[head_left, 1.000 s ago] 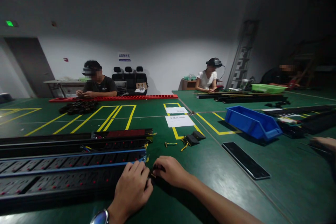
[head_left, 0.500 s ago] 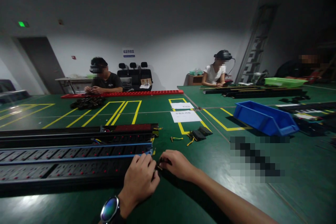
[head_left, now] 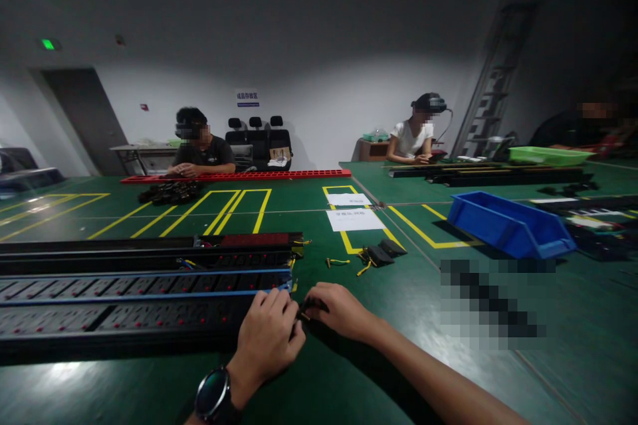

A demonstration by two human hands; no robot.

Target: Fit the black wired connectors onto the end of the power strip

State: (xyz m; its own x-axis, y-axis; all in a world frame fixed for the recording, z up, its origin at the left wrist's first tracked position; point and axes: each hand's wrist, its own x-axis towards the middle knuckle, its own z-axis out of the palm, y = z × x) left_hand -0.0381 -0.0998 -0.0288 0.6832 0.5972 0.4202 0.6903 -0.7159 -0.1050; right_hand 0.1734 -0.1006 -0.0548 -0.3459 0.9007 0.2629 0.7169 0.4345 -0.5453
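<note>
One bare right hand [head_left: 341,309] is pinching a half-hidden dark piece [head_left: 304,315]; the left hand's [head_left: 266,335] grip I cannot tell; a blue plastic bin [head_left: 508,226] is sitting right.

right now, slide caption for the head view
Left hand and right hand close together at the end of a black strip on a green table, blue bin beyond.

The left wrist [head_left: 238,382] wears 1 round, silver-rimmed watch [head_left: 212,393].

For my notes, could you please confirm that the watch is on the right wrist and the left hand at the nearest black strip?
Not quite: the head view shows the watch on the left wrist; the left hand is at the nearest black strip.
</note>
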